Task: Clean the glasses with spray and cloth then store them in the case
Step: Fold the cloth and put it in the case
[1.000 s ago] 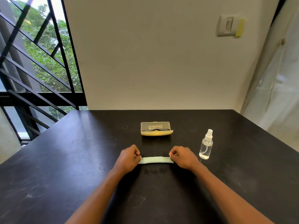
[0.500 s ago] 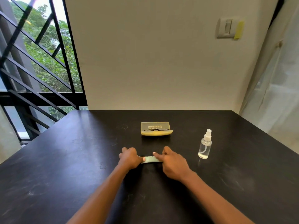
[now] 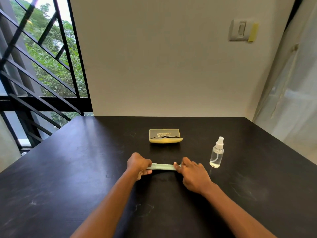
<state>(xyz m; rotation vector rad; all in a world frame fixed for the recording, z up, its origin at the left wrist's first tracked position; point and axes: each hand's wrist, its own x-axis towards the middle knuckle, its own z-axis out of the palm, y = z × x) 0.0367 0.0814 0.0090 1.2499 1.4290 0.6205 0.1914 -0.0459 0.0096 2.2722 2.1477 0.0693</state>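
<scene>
Now both hands pinch soft pale-green cloth [image 3: 162, 166] strip: left hand [image 3: 139, 164], right hand [image 3: 193, 173], matte black table [image 3: 68, 177].

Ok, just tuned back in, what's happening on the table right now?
The person holds a folded pale green cloth low over the black table, left hand gripping one end and right hand pinching the other. The glasses already lie in the open yellow case farther back. The spray bottle stands upright to the right, untouched.

I saw a soft matt cloth [image 3: 163, 166]; clear glossy plastic bottle [image 3: 216, 155]; translucent yellow plastic case [image 3: 165, 135]; scuffed, faintly sheened table [image 3: 68, 169].
</scene>
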